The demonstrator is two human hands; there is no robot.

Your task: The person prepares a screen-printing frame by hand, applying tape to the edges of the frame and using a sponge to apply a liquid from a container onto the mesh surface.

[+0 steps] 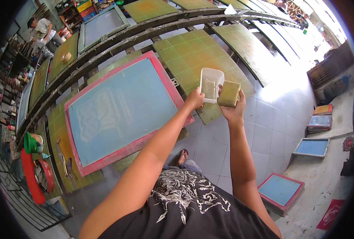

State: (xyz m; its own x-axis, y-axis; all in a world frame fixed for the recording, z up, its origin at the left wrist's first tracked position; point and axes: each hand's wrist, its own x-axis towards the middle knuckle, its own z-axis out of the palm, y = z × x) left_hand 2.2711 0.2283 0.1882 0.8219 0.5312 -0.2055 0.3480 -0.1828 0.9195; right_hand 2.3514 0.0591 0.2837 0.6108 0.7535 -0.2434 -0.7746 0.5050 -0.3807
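My left hand [195, 98] grips a white plastic container [212, 74] by its left side, held over the edge of a green gridded board. My right hand [232, 107] holds a yellowish rectangular sponge block [230, 91] just right of the container, partly overlapping it in view. To the left and below lies a large screen frame [117, 107] with a pink border and blue mesh carrying a faint pale design.
Green boards [185, 51] line metal rails [125, 43]. At left are a green bucket [33, 141], red tub [45, 175] and tools [65, 163]. A co-worker [45, 32] stands top left. Stacked screens [278, 189] lean right; grey tiled floor [260, 131] lies between.
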